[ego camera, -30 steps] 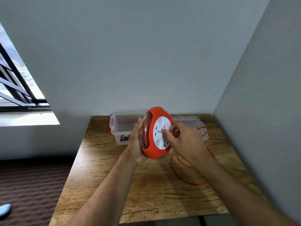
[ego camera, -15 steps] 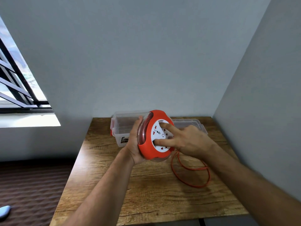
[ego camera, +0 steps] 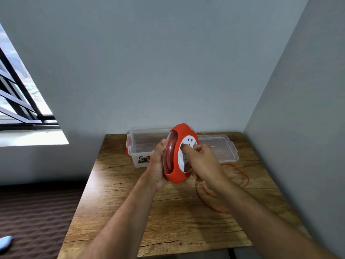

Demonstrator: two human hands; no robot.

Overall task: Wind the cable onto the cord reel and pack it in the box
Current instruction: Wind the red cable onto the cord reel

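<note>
Fingers [ego camera: 186, 148] of my right hand press the cord reel's [ego camera: 177, 176] white face; left hand [ego camera: 157, 165] grips its rigid rim (loose cable [ego camera: 240, 176] looks floppy).

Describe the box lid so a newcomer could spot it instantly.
Start at the wooden table in the corner. At its far edge stands a clear box; the lid lies flat just right of it, behind the hands. It is shallow and tray-like, while the box is deep with a red latch.
</note>
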